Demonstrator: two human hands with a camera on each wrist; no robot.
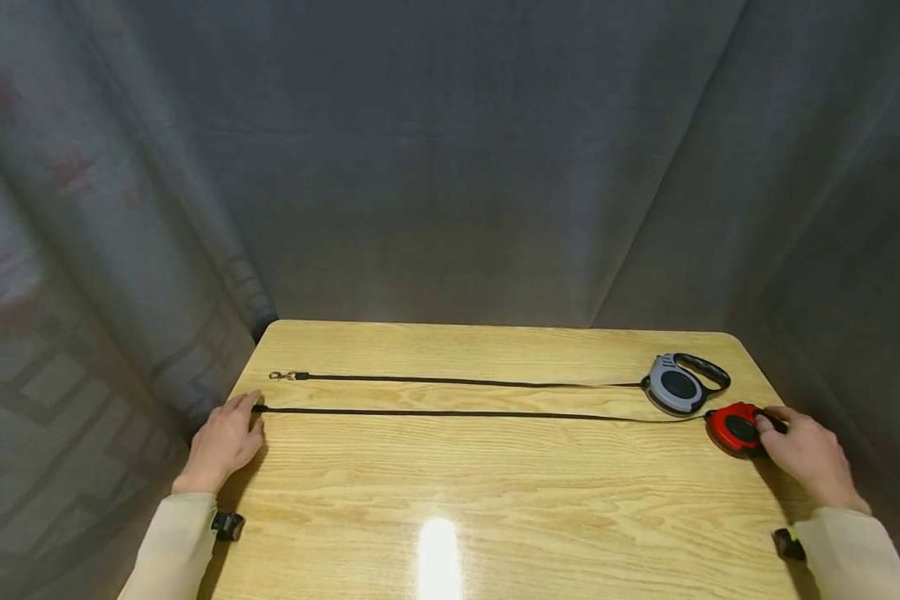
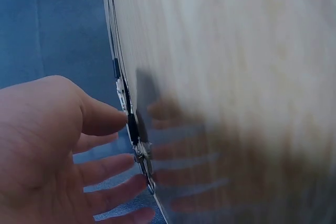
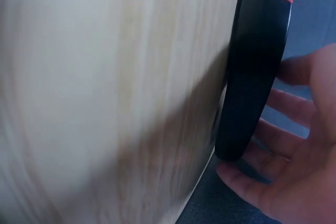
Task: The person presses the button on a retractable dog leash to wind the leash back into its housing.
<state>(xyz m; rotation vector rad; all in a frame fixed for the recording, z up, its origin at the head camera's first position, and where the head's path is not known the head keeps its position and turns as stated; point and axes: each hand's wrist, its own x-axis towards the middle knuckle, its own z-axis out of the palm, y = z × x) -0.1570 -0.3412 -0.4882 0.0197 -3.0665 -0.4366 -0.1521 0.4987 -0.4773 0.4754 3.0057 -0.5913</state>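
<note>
Two retractable dog leashes lie pulled out across the table. The red leash (image 1: pixel 732 429), nearer the front, has its black handle (image 3: pixel 252 77) under my right hand (image 1: pixel 808 454). That hand's thumb rests on the handle, and its loosely spread fingers touch along the side and end. Far left, my left hand (image 1: pixel 221 442) covers the clip end of this leash's black cord (image 1: pixel 450 413). In the left wrist view, the thumb touches the black sleeve (image 2: pixel 133 128) and the fingers extend beside the metal clip (image 2: pixel 143 156). Behind lies the grey leash (image 1: pixel 675 387), untouched.
The grey leash's cord (image 1: pixel 435 381) runs parallel behind the red one's, ending in a bare metal clip (image 1: pixel 281 376) near the left edge. The wooden table (image 1: pixel 450 467) has rounded far corners. Grey curtains (image 1: pixel 435 167) hang close behind it and at both sides.
</note>
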